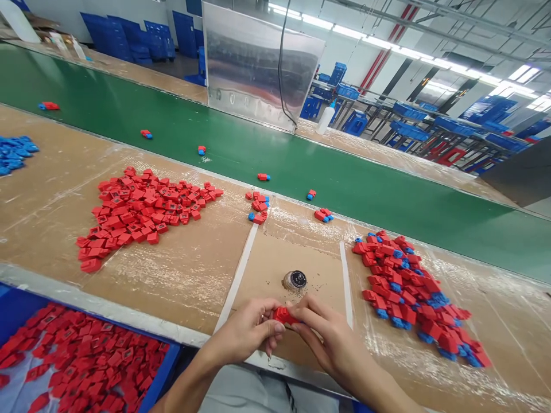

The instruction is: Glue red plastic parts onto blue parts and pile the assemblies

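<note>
My left hand [249, 330] and my right hand [329, 338] meet at the near edge of the cardboard-covered bench, fingers pinched together on one small red plastic part [282, 314]. Just beyond the fingertips lies a small round metal piece [295, 280] on the cardboard. To the left is a big pile of red parts [142, 212]. To the right lies a pile of red-and-blue parts [413, 292]. A few joined red-and-blue pieces [258, 206] sit at the bench's far edge.
A green conveyor belt [365, 183] runs past the bench with scattered red-and-blue pieces [263, 176] on it. A blue bin [166, 367] of red parts is at lower left. Blue parts [15, 152] lie far left. A metal panel [258, 63] and a white bottle [325, 119] stand beyond the belt.
</note>
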### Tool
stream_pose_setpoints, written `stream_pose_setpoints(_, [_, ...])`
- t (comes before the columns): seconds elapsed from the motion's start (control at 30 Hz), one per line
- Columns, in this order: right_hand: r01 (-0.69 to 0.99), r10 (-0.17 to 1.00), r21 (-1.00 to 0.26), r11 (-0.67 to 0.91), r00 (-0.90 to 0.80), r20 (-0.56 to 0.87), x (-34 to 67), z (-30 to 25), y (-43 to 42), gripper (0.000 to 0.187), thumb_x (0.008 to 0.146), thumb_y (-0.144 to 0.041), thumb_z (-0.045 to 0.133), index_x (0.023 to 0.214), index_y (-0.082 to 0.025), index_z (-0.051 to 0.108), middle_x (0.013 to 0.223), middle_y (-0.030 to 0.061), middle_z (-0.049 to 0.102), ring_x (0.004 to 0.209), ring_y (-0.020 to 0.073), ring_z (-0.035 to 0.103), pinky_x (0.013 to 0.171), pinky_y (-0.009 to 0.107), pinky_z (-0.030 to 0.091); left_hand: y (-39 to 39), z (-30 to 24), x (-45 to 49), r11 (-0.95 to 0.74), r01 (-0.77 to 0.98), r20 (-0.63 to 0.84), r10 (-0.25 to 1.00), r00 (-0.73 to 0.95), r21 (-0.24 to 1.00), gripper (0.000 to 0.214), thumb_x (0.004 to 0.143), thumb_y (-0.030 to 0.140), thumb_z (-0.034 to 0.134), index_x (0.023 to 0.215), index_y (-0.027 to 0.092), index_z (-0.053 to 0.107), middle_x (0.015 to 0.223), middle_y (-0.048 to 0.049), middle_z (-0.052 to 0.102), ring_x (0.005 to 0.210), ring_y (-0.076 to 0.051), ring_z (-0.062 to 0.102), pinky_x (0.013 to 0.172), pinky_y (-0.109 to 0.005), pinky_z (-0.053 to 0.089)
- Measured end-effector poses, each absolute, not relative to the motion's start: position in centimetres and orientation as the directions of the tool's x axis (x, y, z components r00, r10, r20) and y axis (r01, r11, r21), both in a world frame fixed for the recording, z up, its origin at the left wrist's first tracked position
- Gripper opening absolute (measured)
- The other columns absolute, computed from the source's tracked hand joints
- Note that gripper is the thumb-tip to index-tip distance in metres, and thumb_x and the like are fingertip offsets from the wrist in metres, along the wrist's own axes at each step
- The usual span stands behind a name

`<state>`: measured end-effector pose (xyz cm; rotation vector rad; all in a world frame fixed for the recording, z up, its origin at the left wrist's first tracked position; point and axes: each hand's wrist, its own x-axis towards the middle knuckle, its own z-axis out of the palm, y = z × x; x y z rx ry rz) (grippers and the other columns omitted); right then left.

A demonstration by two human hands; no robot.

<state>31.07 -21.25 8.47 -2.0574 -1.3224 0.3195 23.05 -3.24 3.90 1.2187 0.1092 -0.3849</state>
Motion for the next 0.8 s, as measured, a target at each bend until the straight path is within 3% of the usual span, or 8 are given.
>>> stream_pose_setpoints(0.2, [0.767,0.891,-0.562,-0.31,0.44,0.109,31.1,8.7,-20.7,0.022,0.097,-0.012,0.039,0.097,-0.017,0.061,0.086,0.0068,0.053,0.075,0.0182,0.054,0.066,0.028,0.047,-3.1,3.8,23.0,0.252,0.341,-0.29,-0.218,0.932,0.906,0.018,0.086,0.029,0.059,0.093,0.013,0.062,0.071,0.0015,0.054,0.055,-0.008,0.051,0.049,-0.019,0.047])
stream_pose_setpoints(0.3, [0.731,0.881,-0.604,-0.317,0.463,0.098,31.1,8.6,-20.5,0.02,0.096,-0.013,0.042,0.1,-0.018,0.061,0.089,0.008,0.057,0.079,0.0195,0.058,0.07,0.03,0.049,-3.2,3.7,23.1,0.28,0.35,-0.295,-0.22,0.93,0.894,0.02,0.085,0.031,0.061,0.093,0.014,0.062,0.07,0.0016,0.056,0.053,-0.007,0.051,0.049,-0.019,0.047])
stream_pose_setpoints(0.43, [0.681,0.844,-0.682,-0.266,0.506,0.177,33.1,9.4,-21.6,0.023,0.097,-0.017,0.044,0.113,-0.022,0.059,0.097,0.0073,0.064,0.087,0.0193,0.062,0.075,0.03,0.052,-0.2,5.1,23.5,0.246,0.429,-0.362,-0.275,0.891,0.869,0.058,0.076,0.042,0.07,0.126,0.02,0.051,0.083,-0.0027,0.065,0.056,-0.012,0.059,0.052,-0.024,0.048])
stream_pose_setpoints(0.5, [0.697,0.767,-0.646,-0.311,0.586,0.263,36.2,10.6,-23.3,0.023,0.097,-0.02,0.045,0.115,-0.022,0.059,0.101,0.0076,0.066,0.091,0.02,0.064,0.079,0.031,0.052,3.8,6.7,24.0,0.099,0.386,-0.382,-0.063,0.922,0.917,0.071,0.076,0.053,0.066,0.136,0.023,0.042,0.095,-0.0072,0.068,0.061,-0.016,0.063,0.054,-0.028,0.049])
stream_pose_setpoints(0.57, [0.69,0.635,-0.558,-0.461,0.696,0.335,40.8,11.9,-25.9,0.023,0.096,-0.025,0.046,0.114,-0.021,0.06,0.105,0.009,0.067,0.097,0.0226,0.064,0.083,0.034,0.051,9.0,8.4,24.8,-0.187,0.368,-0.289,0.346,0.893,0.911,0.069,0.078,0.062,0.054,0.132,0.021,0.044,0.091,-0.008,0.069,0.064,-0.02,0.063,0.055,-0.029,0.048])
stream_pose_setpoints(0.63, [0.594,0.499,-0.451,-0.666,0.804,0.322,45.8,13.0,-28.8,0.026,0.094,-0.03,0.049,0.114,-0.021,0.061,0.107,0.0093,0.068,0.098,0.0252,0.064,0.084,0.037,0.051,14.1,9.5,25.7,-0.499,0.561,-0.092,0.688,0.72,0.661,0.054,0.083,0.059,0.045,0.121,0.021,0.052,0.085,-0.0075,0.069,0.072,-0.026,0.064,0.059,-0.03,0.045])
stream_pose_setpoints(0.73, [0.414,0.393,-0.254,-0.874,0.91,0.132,52.2,13.7,-32.5,0.026,0.092,-0.025,0.047,0.114,-0.019,0.062,0.105,0.0082,0.07,0.097,0.0236,0.066,0.083,0.033,0.051,19.7,8.5,27.0,-0.725,0.66,0.061,0.681,0.73,0.198,0.048,0.085,0.058,0.038,0.114,0.023,0.055,0.074,-0.0066,0.068,0.067,-0.032,0.062,0.054,-0.03,0.035])
stream_pose_setpoints(0.8, [0.373,0.373,-0.167,-0.913,0.927,0.033,54.8,13.8,-33.7,0.023,0.089,-0.021,0.051,0.108,-0.018,0.065,0.099,0.0078,0.072,0.092,0.0233,0.067,0.078,0.031,0.051,21.5,6.6,27.5,-0.721,0.671,0.035,0.685,0.728,0.172,0.041,0.085,0.056,0.04,0.103,0.024,0.057,0.055,-0.0025,0.059,0.056,-0.029,0.058,0.052,-0.028,0.032])
